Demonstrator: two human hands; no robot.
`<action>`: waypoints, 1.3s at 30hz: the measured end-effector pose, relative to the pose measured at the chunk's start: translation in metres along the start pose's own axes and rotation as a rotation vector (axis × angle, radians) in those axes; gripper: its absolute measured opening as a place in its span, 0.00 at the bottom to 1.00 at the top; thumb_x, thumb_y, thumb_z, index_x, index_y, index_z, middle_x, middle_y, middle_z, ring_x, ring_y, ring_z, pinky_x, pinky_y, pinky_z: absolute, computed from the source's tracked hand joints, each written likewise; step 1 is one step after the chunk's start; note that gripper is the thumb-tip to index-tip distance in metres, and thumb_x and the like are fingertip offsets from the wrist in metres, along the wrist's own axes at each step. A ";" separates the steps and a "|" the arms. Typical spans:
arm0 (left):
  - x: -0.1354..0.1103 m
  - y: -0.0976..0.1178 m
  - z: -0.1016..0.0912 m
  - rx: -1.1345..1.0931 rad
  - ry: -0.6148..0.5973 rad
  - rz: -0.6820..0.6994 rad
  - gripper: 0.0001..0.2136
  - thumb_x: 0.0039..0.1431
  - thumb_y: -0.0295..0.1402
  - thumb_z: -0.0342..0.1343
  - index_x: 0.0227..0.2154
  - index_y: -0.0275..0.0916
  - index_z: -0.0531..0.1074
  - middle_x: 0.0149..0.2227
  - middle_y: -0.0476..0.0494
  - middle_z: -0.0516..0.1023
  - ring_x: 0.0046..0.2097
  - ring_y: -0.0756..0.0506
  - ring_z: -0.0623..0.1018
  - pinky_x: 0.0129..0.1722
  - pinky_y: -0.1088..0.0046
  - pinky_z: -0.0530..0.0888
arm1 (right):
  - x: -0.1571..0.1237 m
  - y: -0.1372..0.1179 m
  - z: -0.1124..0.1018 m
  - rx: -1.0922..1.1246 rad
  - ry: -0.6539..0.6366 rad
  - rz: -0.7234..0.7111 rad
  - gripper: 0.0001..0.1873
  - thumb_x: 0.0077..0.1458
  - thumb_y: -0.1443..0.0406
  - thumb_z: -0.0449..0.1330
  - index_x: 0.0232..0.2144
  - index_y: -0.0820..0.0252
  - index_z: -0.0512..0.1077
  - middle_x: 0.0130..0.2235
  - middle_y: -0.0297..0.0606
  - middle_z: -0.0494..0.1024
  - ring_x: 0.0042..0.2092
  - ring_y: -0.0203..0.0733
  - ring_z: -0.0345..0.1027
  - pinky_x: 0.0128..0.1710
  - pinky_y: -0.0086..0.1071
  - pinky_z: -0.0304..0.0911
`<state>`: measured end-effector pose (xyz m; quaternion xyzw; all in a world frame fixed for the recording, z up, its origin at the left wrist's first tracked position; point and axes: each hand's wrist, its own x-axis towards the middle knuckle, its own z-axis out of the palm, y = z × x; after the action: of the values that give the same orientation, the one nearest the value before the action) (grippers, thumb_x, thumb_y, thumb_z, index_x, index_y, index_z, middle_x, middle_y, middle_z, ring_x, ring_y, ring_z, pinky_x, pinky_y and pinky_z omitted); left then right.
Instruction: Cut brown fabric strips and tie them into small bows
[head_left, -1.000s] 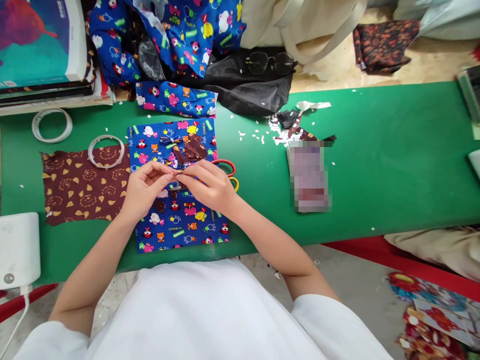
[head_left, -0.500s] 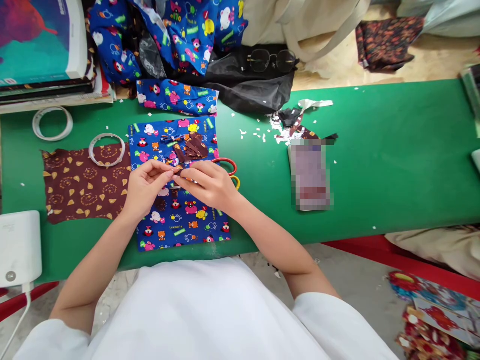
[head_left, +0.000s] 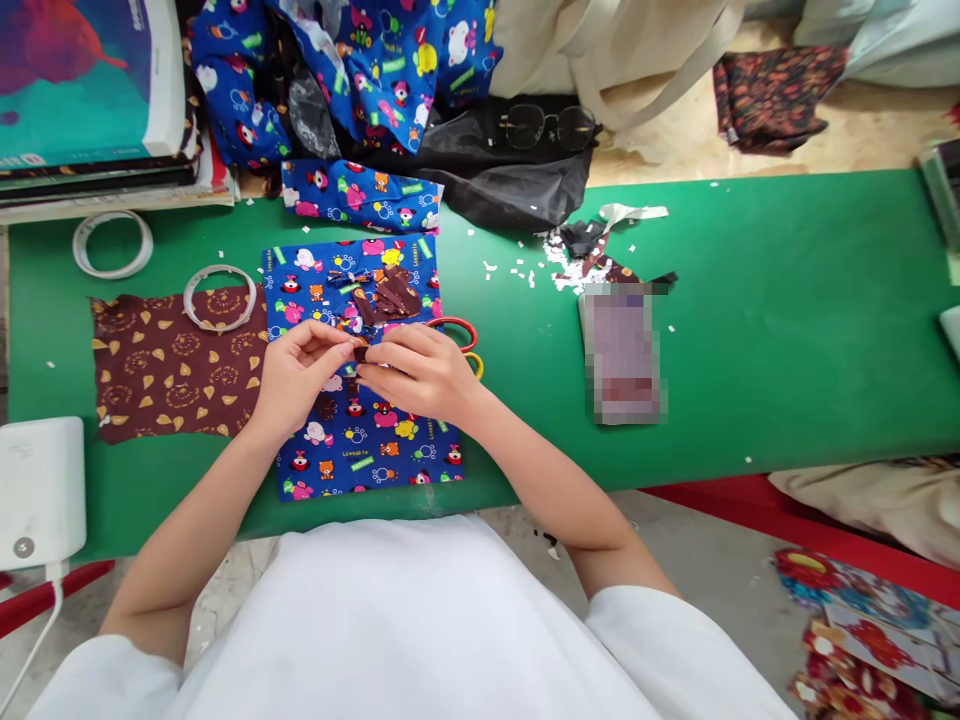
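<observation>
Pinching a tiny brown scrap (head_left: 361, 352) between them, the left hand (head_left: 296, 375) and the right hand (head_left: 420, 372) meet in the middle left of the frame, just above the blue cartoon cloth (head_left: 360, 370) lying flat on the green surface (head_left: 750, 330). Each grip is closed tight on the scrap, fingertips pressed together, with the other fingers curled in. The scrap is so small that it could slip out and drop among the pile of brown pieces (head_left: 388, 297) just above the hands, and then it would be hard to tell apart. A pull that is too hard might tear it. The red scissors (head_left: 457, 335) lie half hidden under the right hand, so a quick move could bump them. Both wrists are bent down a little, and both forearms come up from the bottom of the frame, angled in toward each other. A brown leaf cloth (head_left: 172, 365) lies to the left with a tape ring (head_left: 220, 297) on its top edge.
</observation>
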<state>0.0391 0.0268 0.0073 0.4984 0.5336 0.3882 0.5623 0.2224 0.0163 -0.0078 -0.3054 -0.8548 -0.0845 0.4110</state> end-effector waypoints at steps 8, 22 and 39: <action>-0.006 0.002 0.004 0.026 0.022 0.133 0.04 0.51 0.31 0.63 0.29 0.38 0.76 0.33 0.49 0.81 0.37 0.51 0.81 0.40 0.78 0.78 | 0.003 -0.004 -0.003 0.237 0.015 0.434 0.07 0.59 0.63 0.58 0.37 0.61 0.71 0.34 0.40 0.78 0.36 0.39 0.69 0.38 0.34 0.67; -0.010 0.008 0.006 0.089 -0.012 0.228 0.02 0.51 0.28 0.62 0.29 0.38 0.75 0.31 0.49 0.81 0.36 0.51 0.81 0.39 0.78 0.79 | 0.010 -0.006 -0.006 0.772 -0.071 0.900 0.09 0.57 0.61 0.60 0.31 0.61 0.75 0.32 0.35 0.79 0.29 0.31 0.68 0.26 0.26 0.61; -0.011 0.007 0.006 0.087 -0.040 0.207 0.02 0.51 0.29 0.62 0.29 0.38 0.76 0.32 0.48 0.81 0.37 0.50 0.81 0.40 0.77 0.80 | 0.009 -0.010 -0.004 0.719 -0.085 0.910 0.07 0.57 0.64 0.56 0.29 0.61 0.72 0.29 0.34 0.76 0.28 0.31 0.65 0.27 0.26 0.59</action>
<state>0.0444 0.0167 0.0163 0.5823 0.4842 0.4108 0.5076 0.2145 0.0112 0.0027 -0.4864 -0.6283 0.4087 0.4491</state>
